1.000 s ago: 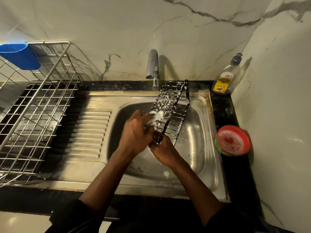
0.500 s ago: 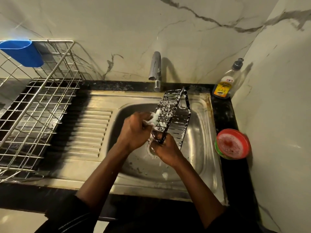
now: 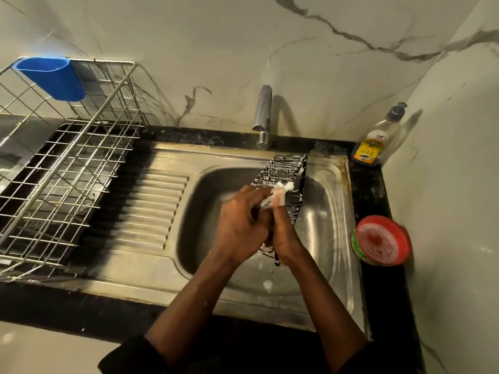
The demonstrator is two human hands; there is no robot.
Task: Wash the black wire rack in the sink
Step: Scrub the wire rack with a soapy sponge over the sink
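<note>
Half done, it seems: left hand holds a foamy scrubber on the black wire rack, right hand grips it; rinsing remains.

Pale, grey-veined marble walls meet in a corner at right. A black table runs beneath.

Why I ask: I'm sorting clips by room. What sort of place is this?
Most likely a home kitchen's washing-up corner: a stainless steel sink with a tap behind it, a wire dish drainer to its left, and a pump soap bottle at the back right.
</note>
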